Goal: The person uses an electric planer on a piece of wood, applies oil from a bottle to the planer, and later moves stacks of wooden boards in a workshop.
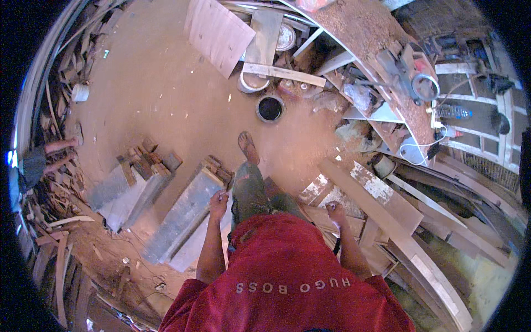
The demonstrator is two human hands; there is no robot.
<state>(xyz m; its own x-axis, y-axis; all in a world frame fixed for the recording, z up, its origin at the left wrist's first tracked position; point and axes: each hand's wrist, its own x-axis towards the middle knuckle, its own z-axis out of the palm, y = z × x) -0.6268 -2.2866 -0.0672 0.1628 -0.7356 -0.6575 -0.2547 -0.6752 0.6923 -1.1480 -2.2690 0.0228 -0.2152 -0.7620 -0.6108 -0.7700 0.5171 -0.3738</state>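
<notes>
My left hand (219, 203) hangs beside my left thigh with its fingers curled, above a long grey board (185, 216). A small pale spot shows at its fingertips, too small to name. Out to the other side, my right hand (336, 212) is also curled, over boards and panels leaning at my right. Whatever lies inside its fingers is hidden. A plank (381, 216) runs past the right hand on its outer side. Below me one bare foot (248, 147) is on the brown floor (166, 94).
Ahead stand a dark-filled bucket (270, 109), a white bucket (253, 82) and a leaning plywood sheet (218, 36). A sawdust-covered bench (359, 25) curves along the right. Wood blocks (145, 160) lie at left. Another person's legs (60, 146) show by the scrap pile at far left.
</notes>
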